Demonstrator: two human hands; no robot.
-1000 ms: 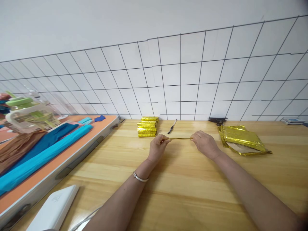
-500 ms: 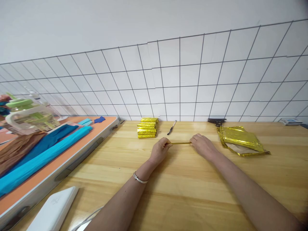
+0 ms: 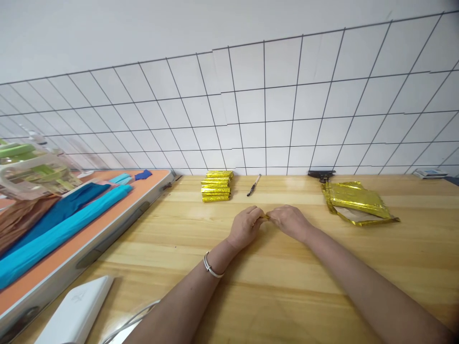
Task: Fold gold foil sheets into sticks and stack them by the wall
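Right at the middle of the frame, just below center, the left hand (image 3: 246,226) and the right hand (image 3: 289,221) meet almost fingertip to fingertip over the wooden table (image 3: 258,296), both pinched closed on a thin gold strip (image 3: 266,217), of which only a short bit shows between them. A bangle (image 3: 212,267) circles the left wrist. Above the left hand lies a row of gold rolls (image 3: 217,186), with a pen (image 3: 254,185) just to its right. Over in the right part of the frame I see a gold packet (image 3: 358,200), a black clip (image 3: 322,175) by its upper left corner. Along the left edge, blue cloth (image 3: 68,224) and brown cloth (image 3: 25,222) lie on an orange board (image 3: 152,179), and a white box-like thing (image 3: 77,308) sits at lower left.
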